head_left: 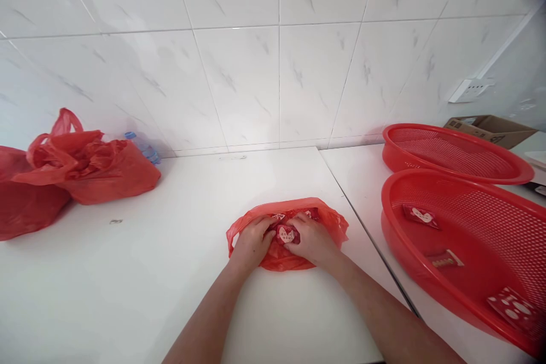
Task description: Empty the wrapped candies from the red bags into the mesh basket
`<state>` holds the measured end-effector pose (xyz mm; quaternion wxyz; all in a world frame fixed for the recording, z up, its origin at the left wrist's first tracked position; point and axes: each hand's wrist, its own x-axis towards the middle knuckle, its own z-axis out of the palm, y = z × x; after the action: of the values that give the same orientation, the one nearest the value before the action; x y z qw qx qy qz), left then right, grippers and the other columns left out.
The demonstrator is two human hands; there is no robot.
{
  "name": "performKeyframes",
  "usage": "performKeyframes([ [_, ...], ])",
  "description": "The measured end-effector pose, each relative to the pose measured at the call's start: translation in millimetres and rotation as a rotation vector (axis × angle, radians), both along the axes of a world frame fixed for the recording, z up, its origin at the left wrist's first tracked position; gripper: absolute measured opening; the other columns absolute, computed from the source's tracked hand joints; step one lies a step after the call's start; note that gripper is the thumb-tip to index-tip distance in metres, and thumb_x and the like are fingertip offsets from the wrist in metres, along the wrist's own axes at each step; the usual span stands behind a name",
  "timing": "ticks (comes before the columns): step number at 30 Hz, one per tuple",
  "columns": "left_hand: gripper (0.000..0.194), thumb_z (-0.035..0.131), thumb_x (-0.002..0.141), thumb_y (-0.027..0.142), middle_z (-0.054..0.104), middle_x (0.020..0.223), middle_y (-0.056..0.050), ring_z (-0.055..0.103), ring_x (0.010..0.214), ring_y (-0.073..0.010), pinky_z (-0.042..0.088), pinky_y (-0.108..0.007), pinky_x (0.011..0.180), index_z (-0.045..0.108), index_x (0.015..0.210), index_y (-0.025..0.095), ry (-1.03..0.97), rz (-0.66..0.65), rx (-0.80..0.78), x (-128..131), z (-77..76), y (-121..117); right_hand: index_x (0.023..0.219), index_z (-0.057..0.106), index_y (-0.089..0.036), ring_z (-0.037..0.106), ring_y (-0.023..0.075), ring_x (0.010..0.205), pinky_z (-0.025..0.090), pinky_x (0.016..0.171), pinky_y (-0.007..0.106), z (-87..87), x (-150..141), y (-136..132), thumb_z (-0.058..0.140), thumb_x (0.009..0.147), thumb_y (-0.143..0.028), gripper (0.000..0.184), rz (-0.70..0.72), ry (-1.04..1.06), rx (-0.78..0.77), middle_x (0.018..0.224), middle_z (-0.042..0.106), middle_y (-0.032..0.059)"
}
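Inside an open red plastic bag [290,261] on the white table, both my hands are at a small red packet [287,235] with a white heart print. My left hand [256,240] has its fingers curled at the packet's left edge. From the other side my right hand [313,239] grips it, thumb low and fingers at the top. More red packets [313,214] with white print lie behind it in the bag, partly covered by my fingers.
Two red perforated baskets stand on the right; the nearer basket [409,261] holds a few packets [422,216], the farther basket [388,153] sits behind. A cardboard box [495,131] is beyond them. At left are filled red bags [111,176] and a plastic bottle [147,151]. A tiled wall closes the back.
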<state>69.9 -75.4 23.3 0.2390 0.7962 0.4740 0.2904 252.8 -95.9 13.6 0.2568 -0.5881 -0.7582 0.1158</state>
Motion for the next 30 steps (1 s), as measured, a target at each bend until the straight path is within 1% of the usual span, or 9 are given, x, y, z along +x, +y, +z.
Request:
performKeyframes([
  [3, 0.038, 0.042, 0.083, 0.014, 0.064, 0.111, -0.002, 0.059, 0.098, -0.0196, 0.051, -0.034, 0.083, 0.062, 0.112, 0.027, 0.025, 0.0, 0.008, -1.0, -0.9, 0.6, 0.083, 0.059, -0.022, 0.054, 0.0155, 0.072, 0.04, 0.057, 0.027, 2.2, 0.7, -1.5, 0.062, 0.069, -0.022, 0.015, -0.012, -0.016, 0.021, 0.089, 0.058, 0.0019],
  [5, 0.04, 0.041, 0.082, 0.013, 0.064, 0.112, -0.002, 0.06, 0.098, -0.0197, 0.051, -0.034, 0.082, 0.061, 0.114, 0.027, 0.044, 0.004, 0.003, -1.6, -1.9, 1.5, 0.082, 0.058, -0.022, 0.054, 0.0152, 0.07, 0.04, 0.057, 0.027, 3.6, 1.2, -2.4, 0.063, 0.067, -0.021, 0.016, -0.022, -0.027, 0.032, 0.089, 0.058, 0.0019],
  [10, 0.04, 0.039, 0.083, 0.012, 0.065, 0.109, -0.001, 0.06, 0.096, -0.0199, 0.05, -0.034, 0.079, 0.062, 0.112, 0.028, 0.066, 0.05, 0.009, -1.2, -0.3, 2.1, 0.086, 0.057, -0.022, 0.054, 0.0152, 0.072, 0.038, 0.054, 0.026, 7.7, 2.5, -3.3, 0.061, 0.066, -0.018, 0.02, -0.04, -0.012, 0.061, 0.093, 0.058, 0.0022],
  [12, 0.036, 0.039, 0.085, 0.015, 0.065, 0.108, -0.001, 0.059, 0.095, -0.0202, 0.049, -0.034, 0.078, 0.062, 0.11, 0.027, 0.049, 0.051, 0.012, -0.5, 3.6, 0.6, 0.087, 0.057, -0.022, 0.053, 0.0155, 0.074, 0.038, 0.053, 0.026, 9.4, 2.8, -3.4, 0.061, 0.067, -0.019, 0.02, -0.05, 0.008, 0.061, 0.092, 0.057, 0.0022],
  [15, 0.029, 0.039, 0.089, 0.026, 0.065, 0.105, -0.003, 0.059, 0.094, -0.0204, 0.049, -0.034, 0.078, 0.061, 0.109, 0.025, -0.01, 0.028, 0.025, 0.9, 9.5, -2.6, 0.087, 0.057, -0.022, 0.053, 0.0155, 0.074, 0.039, 0.053, 0.026, 11.1, 2.5, -3.7, 0.062, 0.069, -0.022, 0.019, -0.052, 0.032, 0.057, 0.091, 0.057, 0.0023],
  [18, 0.026, 0.046, 0.087, 0.032, 0.064, 0.103, -0.005, 0.058, 0.093, -0.0212, 0.049, -0.035, 0.078, 0.062, 0.105, 0.023, -0.032, 0.03, 0.029, 3.0, 10.6, -4.5, 0.087, 0.057, -0.022, 0.054, 0.0159, 0.074, 0.039, 0.052, 0.026, 11.3, 0.7, -4.6, 0.061, 0.07, -0.023, 0.017, -0.045, 0.034, 0.085, 0.09, 0.057, 0.0027],
  [22, 0.019, 0.055, 0.081, 0.029, 0.065, 0.097, -0.003, 0.059, 0.09, -0.0202, 0.049, -0.034, 0.075, 0.063, 0.097, 0.023, -0.071, 0.066, -0.023, 5.2, 6.5, -4.0, 0.087, 0.057, -0.022, 0.055, 0.016, 0.075, 0.04, 0.053, 0.026, 9.7, -1.9, -5.6, 0.06, 0.07, -0.022, 0.017, -0.032, 0.026, 0.107, 0.091, 0.057, 0.0026],
  [26, 0.012, 0.055, 0.08, 0.027, 0.065, 0.086, -0.001, 0.06, 0.08, -0.0172, 0.049, -0.031, 0.069, 0.062, 0.088, 0.023, -0.118, 0.088, -0.097, 4.6, 6.7, -4.5, 0.088, 0.058, -0.022, 0.055, 0.0153, 0.073, 0.041, 0.053, 0.025, 8.5, -2.4, -6.3, 0.062, 0.069, -0.02, 0.019, -0.021, 0.014, 0.118, 0.091, 0.058, 0.0026],
  [30, 0.014, 0.057, 0.079, 0.03, 0.065, 0.09, 0.0, 0.06, 0.083, -0.0167, 0.049, -0.031, 0.072, 0.06, 0.09, 0.023, -0.184, 0.081, -0.156, 6.2, 11.6, -9.2, 0.089, 0.058, -0.022, 0.056, 0.015, 0.073, 0.04, 0.052, 0.025, 11.6, -2.6, -8.2, 0.061, 0.072, -0.025, 0.018, -0.022, 0.031, 0.135, 0.092, 0.058, 0.003],
])
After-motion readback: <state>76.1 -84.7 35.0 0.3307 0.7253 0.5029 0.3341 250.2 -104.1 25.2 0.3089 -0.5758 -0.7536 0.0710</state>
